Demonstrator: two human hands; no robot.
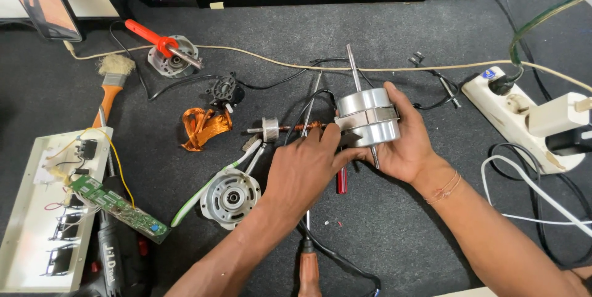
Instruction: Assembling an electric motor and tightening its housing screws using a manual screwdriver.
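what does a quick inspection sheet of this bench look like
surface: dark grey mat, covered in parts
job's things: shiny silver cylindrical motor body with steel shaft, held in right hand; left hand fingers touch its side
clutter: silver round end cap, orange copper coil, orange-handled brush, green circuit board
grippers: both hands on the motor
cables: beige cord, black and white leads
surroundings: white power strip at right
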